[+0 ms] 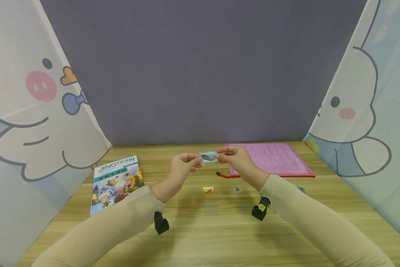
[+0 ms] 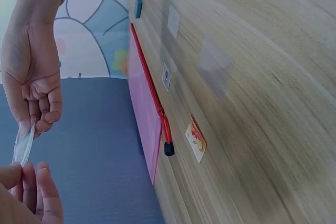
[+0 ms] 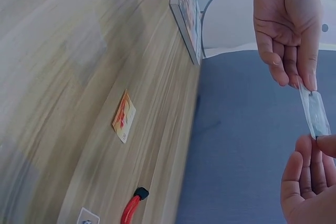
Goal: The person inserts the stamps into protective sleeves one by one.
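Both hands are raised over the table, holding a small clear plastic sleeve between them, with a dark greenish picture like a stamp inside. My left hand pinches its left end between thumb and fingers. At the right end, my right hand pinches it the same way. In the left wrist view the sleeve appears nearly edge-on. On the table below lie an orange-and-yellow stamp and a small white-bordered stamp. Nearer to me, a flat clear sleeve lies on the wood.
An illustrated children's book lies at the left. At the back right is a pink zip document folder with a red edge and a red pull cord. A small blue-grey object shows beside the right sleeve. A grey panel stands behind.
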Available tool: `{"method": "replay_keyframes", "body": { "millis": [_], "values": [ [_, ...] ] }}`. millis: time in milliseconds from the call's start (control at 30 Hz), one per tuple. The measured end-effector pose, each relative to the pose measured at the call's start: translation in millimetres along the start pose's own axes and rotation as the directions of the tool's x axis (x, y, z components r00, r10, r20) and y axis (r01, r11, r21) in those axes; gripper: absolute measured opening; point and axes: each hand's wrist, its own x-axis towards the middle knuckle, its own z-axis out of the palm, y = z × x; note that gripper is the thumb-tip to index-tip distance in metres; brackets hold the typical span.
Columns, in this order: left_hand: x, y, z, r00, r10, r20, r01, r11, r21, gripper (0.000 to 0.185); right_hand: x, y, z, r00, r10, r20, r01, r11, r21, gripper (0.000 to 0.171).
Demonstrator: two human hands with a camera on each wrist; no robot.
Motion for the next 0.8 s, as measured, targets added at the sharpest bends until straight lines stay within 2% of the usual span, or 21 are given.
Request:
{"method": "replay_keyframes", "body": {
  "millis": [267, 800],
  "values": [
    [-2.0, 0.6, 1.2, 1.0, 0.01, -0.019, -0.01, 1.0, 0.009, 0.016, -0.9, 1.8, 2.3, 1.0, 0.01, 0.001, -0.01, 0.999, 0.031, 0.029],
    [-0.5, -3.6, -2.9, 1.0, 0.012, -0.021, -0.012, 1.0, 0.01, 0.015, -0.7, 5.8, 7.3, 1.0, -0.013, 0.006, 0.013, 1.0, -0.004, 0.024]
  ]
}}
